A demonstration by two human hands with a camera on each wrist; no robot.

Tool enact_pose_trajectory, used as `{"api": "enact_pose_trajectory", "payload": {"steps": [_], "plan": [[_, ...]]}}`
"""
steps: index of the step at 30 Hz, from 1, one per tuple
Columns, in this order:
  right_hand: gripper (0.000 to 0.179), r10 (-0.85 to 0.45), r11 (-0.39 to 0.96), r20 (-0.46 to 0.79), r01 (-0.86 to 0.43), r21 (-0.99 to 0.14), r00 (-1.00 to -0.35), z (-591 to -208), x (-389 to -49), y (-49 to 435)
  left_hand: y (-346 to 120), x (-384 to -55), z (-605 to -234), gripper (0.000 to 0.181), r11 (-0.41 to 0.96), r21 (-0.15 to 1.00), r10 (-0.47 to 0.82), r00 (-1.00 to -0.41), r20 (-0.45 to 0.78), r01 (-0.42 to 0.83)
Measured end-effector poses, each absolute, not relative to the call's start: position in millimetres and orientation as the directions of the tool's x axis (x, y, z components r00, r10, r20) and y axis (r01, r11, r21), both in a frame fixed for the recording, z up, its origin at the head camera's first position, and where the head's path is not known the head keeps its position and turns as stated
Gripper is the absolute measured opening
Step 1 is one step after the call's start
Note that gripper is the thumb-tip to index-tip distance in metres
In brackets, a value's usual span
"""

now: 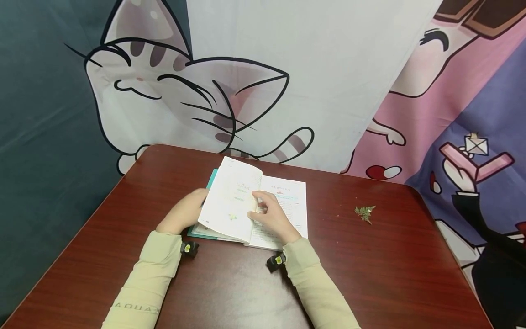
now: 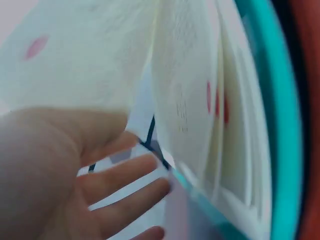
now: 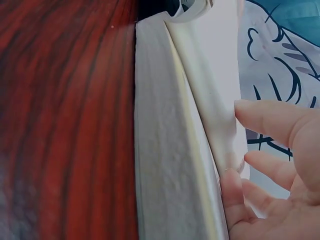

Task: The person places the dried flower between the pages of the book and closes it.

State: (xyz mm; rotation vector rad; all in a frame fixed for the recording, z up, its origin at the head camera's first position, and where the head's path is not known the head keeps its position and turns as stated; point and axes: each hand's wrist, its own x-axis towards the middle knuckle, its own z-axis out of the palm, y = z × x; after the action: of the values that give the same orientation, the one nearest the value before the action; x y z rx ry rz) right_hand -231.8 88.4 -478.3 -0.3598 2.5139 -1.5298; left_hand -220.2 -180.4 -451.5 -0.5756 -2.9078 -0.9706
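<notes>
An open book [image 1: 283,201] with a teal cover [image 1: 213,178] lies on the table. Its left-side leaf [image 1: 230,196] is lifted and bows upward. My left hand [image 1: 185,212] is at that leaf's left edge, its fingers hidden behind the paper in the head view. In the left wrist view, the thumb [image 2: 100,127] lies along the leaf and the other fingers extend apart. My right hand [image 1: 273,214] is over the fold, thumb and forefinger spread, tips touching the leaf. The right wrist view shows its fingertips [image 3: 231,187] against the white paper [image 3: 212,85].
A small green fern sprig [image 1: 364,213] lies on the brown table [image 1: 361,269] right of the book. Behind the table hangs a cloth [image 1: 328,77] printed with cartoon animals. Dark straps with small devices [image 1: 190,249] sit at both wrists.
</notes>
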Motion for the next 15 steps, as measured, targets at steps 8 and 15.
{"api": "enact_pose_trajectory", "payload": {"steps": [8, 15], "plan": [[0.068, -0.273, 0.457, -0.047, -0.086, -0.885, -0.961, -477.2, -230.4, 85.7, -173.8, -217.0, -427.9, 0.049, 0.741, 0.612, 0.165, -0.958, 0.233, 0.277], [0.071, -0.242, 0.474, -0.046, -0.077, -0.877, -0.969, -476.6, -230.4, 84.0, -150.3, -215.3, -436.6, 0.072, 0.716, 0.559, 0.411, -0.900, 0.147, 0.418]]}}
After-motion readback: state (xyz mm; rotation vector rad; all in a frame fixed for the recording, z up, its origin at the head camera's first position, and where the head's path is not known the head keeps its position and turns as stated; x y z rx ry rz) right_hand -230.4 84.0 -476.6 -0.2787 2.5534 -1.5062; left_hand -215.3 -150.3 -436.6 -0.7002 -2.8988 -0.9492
